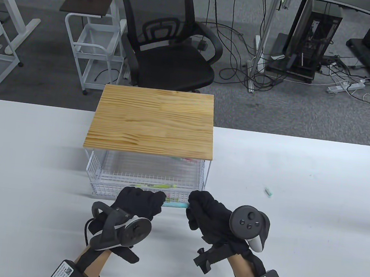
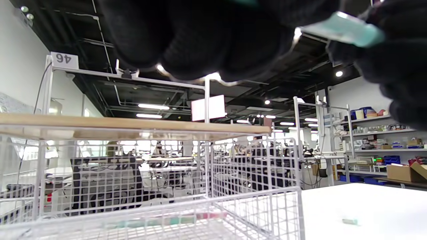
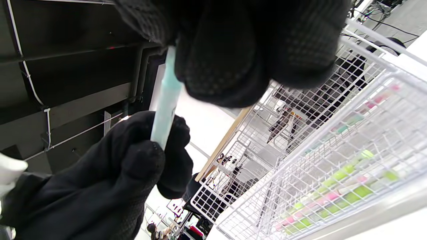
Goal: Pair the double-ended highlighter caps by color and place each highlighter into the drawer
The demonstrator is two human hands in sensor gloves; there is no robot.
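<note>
A teal highlighter (image 1: 174, 205) lies level between my two hands, just in front of the pulled-out wire drawer (image 1: 99, 187). My left hand (image 1: 146, 202) grips its left end and my right hand (image 1: 198, 210) grips its right end. The right wrist view shows the teal highlighter (image 3: 165, 103) running from my right fingers (image 3: 233, 53) down into my left hand (image 3: 133, 166). In the left wrist view the teal highlighter (image 2: 343, 29) shows at the top right. Green and pink highlighters (image 3: 333, 186) lie in the drawer. A loose teal cap (image 1: 268, 192) lies on the table to the right.
The drawer belongs to a white wire unit with a wooden top (image 1: 153, 121) at the middle of the white table (image 1: 311, 226). A black office chair (image 1: 170, 36) stands behind the table. The loose teal cap (image 2: 349, 221) also shows on the table in the left wrist view.
</note>
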